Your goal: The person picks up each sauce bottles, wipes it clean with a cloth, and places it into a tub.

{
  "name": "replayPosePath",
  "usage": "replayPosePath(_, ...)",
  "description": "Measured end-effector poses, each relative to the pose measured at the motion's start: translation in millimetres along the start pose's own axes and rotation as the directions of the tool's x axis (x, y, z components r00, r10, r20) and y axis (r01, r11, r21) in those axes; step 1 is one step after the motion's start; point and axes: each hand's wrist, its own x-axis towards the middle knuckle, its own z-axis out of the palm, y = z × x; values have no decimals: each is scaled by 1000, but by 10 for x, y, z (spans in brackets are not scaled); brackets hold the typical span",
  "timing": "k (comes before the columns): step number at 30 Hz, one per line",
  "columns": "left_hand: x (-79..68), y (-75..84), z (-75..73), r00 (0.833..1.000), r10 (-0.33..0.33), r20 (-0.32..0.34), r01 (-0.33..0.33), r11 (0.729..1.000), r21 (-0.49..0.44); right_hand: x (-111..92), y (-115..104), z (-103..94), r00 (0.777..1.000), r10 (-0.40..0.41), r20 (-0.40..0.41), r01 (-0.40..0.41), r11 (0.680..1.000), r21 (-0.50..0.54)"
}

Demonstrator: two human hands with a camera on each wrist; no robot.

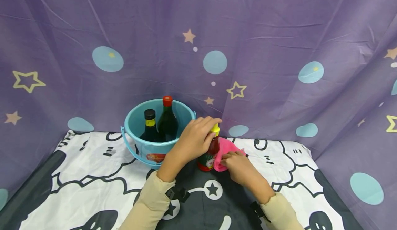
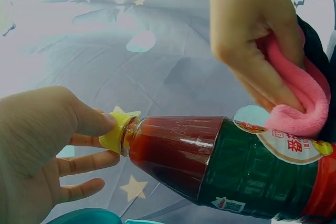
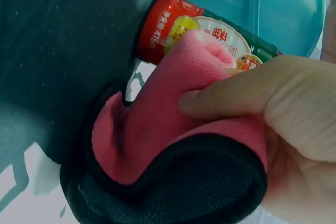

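Observation:
A ketchup bottle (image 1: 212, 150) with red sauce, a green label and a yellow cap (image 2: 114, 132) stands upright on the cloth-covered table. My left hand (image 1: 196, 138) pinches that cap from above between thumb and fingers. On the bottle's right side, my right hand (image 1: 239, 168) holds a bunched pink cloth (image 3: 157, 114) with a dark border and a dark underside. The pink fold lies against the lower label, as the left wrist view shows. Seen from the right wrist, the thumb presses on the cloth and the other fingers are mostly hidden behind it.
Left of the bottle stands a light blue bucket (image 1: 142, 149) with its handle down at the front. Inside it are a dark bottle with a black cap (image 1: 150, 114) and a green bottle with a red cap (image 1: 168, 119). A purple curtain (image 1: 266, 95) hangs behind the table.

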Motion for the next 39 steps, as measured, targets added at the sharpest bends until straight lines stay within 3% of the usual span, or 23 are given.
replayPosePath(6,-3,-6,0,1000,-5,4,5,1000,1,8,-2,5,999,22,42,-23,1000,20)
replayPosePath(9,-5,-4,-8,1000,-6,5,6,1000,-2,13,24,-3,999,28,15,-29,999,46)
replayPosePath(15,-5,0,-9,1000,-2,-3,2,1000,-4,3,120,-33,987,51,-150,-45,998,46)
replayPosePath(19,-4,-1,-9,1000,-2,-1,2,1000,5,3,169,-92,949,120,-292,-112,993,44)
replayPosePath(21,-4,-4,-8,1000,-3,-2,3,1000,9,2,182,-122,908,177,-380,-164,984,65)
replayPosePath(23,-5,-6,-7,1000,-3,-1,3,1000,9,5,187,-148,844,250,-475,-218,968,122)
replayPosePath(25,-5,-5,-7,1000,-4,0,4,1000,2,15,182,-171,744,343,-574,-272,939,208)
replayPosePath(29,-3,-4,-6,1000,-8,4,8,1000,-1,54,148,-221,510,490,-707,-284,872,399)
replayPosePath(30,-2,-5,-5,1000,-7,5,7,1000,0,64,133,-232,473,510,-719,-269,860,434)
replayPosePath(31,-2,-7,-4,1000,-6,4,6,1000,4,72,116,-240,455,520,-723,-243,854,460)
replayPosePath(32,-3,-7,-5,1000,-6,3,6,1000,5,80,95,-243,457,520,-722,-209,852,481)
replayPosePath(33,-4,-10,-5,1000,-3,0,3,1000,5,85,71,-240,477,512,-715,-170,851,496)
replayPosePath(37,-1,-24,1,999,22,-26,-22,1000,0,112,-37,-187,621,362,-695,2,886,463)
replayPosePath(39,-4,-30,3,998,33,-44,-33,999,0,127,-80,-149,671,258,-695,78,908,413)
